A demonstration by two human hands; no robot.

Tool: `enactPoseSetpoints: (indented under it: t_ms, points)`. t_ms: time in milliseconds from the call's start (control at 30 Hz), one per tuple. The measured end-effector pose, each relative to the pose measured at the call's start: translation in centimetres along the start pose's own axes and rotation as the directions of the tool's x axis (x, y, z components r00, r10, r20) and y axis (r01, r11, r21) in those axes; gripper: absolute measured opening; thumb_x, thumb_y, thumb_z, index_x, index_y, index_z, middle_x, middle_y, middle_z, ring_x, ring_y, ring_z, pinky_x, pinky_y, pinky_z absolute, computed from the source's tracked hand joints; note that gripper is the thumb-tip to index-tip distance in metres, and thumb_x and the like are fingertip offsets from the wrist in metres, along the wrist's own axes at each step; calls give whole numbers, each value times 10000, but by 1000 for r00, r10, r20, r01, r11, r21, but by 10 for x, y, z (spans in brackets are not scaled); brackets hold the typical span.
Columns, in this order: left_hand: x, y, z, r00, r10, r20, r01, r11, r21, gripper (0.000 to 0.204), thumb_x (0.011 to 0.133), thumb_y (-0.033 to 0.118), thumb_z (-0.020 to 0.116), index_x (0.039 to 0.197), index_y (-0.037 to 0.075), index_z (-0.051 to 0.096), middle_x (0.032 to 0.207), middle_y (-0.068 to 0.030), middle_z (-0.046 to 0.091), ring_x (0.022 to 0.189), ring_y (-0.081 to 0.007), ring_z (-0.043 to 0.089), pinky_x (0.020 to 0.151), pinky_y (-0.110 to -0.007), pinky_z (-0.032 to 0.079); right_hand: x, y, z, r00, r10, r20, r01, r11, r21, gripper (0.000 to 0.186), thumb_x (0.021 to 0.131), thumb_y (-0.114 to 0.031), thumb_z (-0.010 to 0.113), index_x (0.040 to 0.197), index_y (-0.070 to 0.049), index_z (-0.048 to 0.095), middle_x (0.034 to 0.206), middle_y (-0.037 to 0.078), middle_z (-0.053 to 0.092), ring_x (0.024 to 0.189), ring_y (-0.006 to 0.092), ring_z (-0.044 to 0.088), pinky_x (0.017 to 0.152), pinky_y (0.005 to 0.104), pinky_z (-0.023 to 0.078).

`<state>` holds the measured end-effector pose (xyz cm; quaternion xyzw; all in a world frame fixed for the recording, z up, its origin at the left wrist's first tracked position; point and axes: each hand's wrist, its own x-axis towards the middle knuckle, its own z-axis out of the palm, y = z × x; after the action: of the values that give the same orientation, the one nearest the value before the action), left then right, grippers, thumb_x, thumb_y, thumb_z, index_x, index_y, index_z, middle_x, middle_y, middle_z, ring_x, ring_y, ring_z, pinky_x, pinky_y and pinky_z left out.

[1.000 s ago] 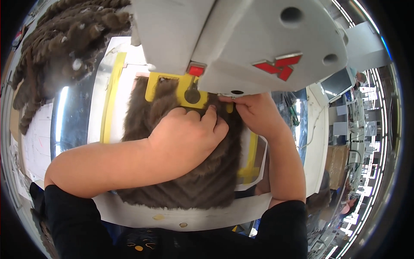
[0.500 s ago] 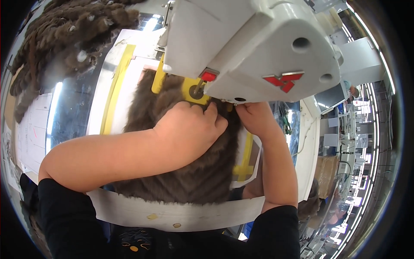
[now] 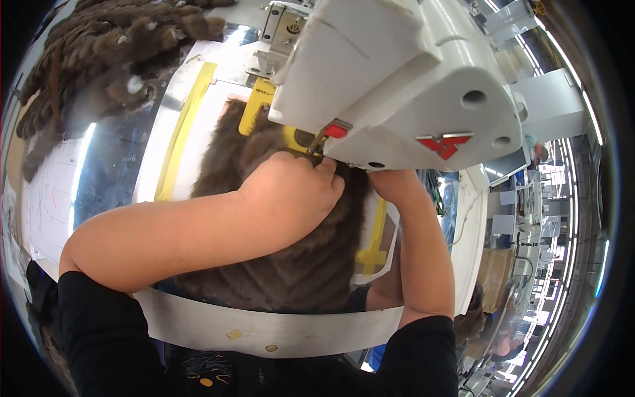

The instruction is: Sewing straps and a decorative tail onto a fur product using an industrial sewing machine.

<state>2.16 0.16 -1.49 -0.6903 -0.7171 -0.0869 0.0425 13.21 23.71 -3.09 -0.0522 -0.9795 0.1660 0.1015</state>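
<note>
So the brown fur piece (image 3: 264, 278) lies flat in the middle, its far end tucked around a yellow plate (image 3: 251, 109) beside the white machine (image 3: 397, 86). The left hand (image 3: 288, 202) rests right on top, fingers curled down, probably to keep the fur from sliding; can't tell if they're pinching any. The right hand (image 3: 391, 185) sits at the fur's far right edge, likely steadying that side, but its fingers are hidden by the machine, so no clue there.
</note>
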Motion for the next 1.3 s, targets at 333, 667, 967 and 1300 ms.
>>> enactPoseSetpoints:
  t_ms: [333, 667, 967, 1300]
  points:
    - [-4, -5, -3, 1000, 3, 4, -3, 1000, 21, 286, 819, 167, 650, 1078, 47, 651, 1270, -156, 675, 818, -222, 707, 695, -354, 553, 3, -4, 2, 999, 41, 0, -41, 997, 59, 227, 900, -47, 657, 1120, -39, 716, 1067, 149, 742, 1040, 329, 690, 865, 425, 540]
    - [-2, -9, -9, 1000, 21, 14, -21, 1000, 14, 260, 790, 138, 648, 1035, 60, 609, 1161, -112, 681, 813, -227, 693, 682, -360, 535, -30, -39, -22, 989, 127, 79, -143, 957, 252, 321, 858, -47, 633, 1160, -63, 740, 1074, 108, 743, 943, 256, 725, 808, 373, 573]
    - [0, -8, -14, 998, -6, 60, 5, 1000, 5, 223, 817, 109, 626, 1037, 72, 608, 1148, -105, 684, 865, -242, 710, 731, -379, 551, -31, -46, -7, 987, -159, -14, 160, 982, 105, 351, 850, -54, 591, 1154, -119, 755, 1196, 45, 738, 1041, 262, 714, 845, 400, 595]
    - [3, -9, -19, 997, -5, 80, 4, 1000, 10, 241, 825, 84, 615, 1064, 58, 599, 1161, -128, 683, 892, -272, 716, 749, -382, 566, -29, -47, -8, 991, -122, 56, 117, 989, 93, 348, 878, -81, 562, 1172, -118, 746, 1233, 41, 730, 1046, 272, 707, 850, 412, 587]
